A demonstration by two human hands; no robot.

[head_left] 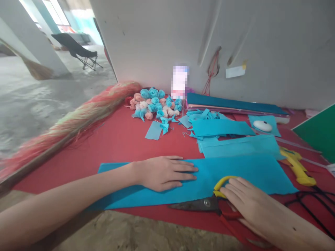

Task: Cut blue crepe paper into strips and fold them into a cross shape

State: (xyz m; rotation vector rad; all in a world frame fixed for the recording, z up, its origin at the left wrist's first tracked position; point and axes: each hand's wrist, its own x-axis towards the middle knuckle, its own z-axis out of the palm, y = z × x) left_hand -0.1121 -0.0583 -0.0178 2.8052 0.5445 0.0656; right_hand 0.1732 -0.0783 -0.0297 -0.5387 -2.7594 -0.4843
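Note:
A long sheet of bright blue paper (251,170) lies across the front of the red table. My left hand (166,173) rests flat on its middle, fingers spread and pointing right. At the sheet's right front part, my right hand (242,197) has its fingers around the yellow handle of the scissors (206,203). Their dark blades look closed and point left along the sheet's front edge; the other handle is red. Behind the sheet are lighter blue folded strips (240,146) and a folded blue piece (222,127).
Blue, pink and white paper flowers (157,104) pile up at the back, near a blurred upright screen (179,82). A yellow glue gun (298,167) with a black cable is at the right. Pink-green fringe (86,111) runs along the left edge. A white device (262,126) sits back right.

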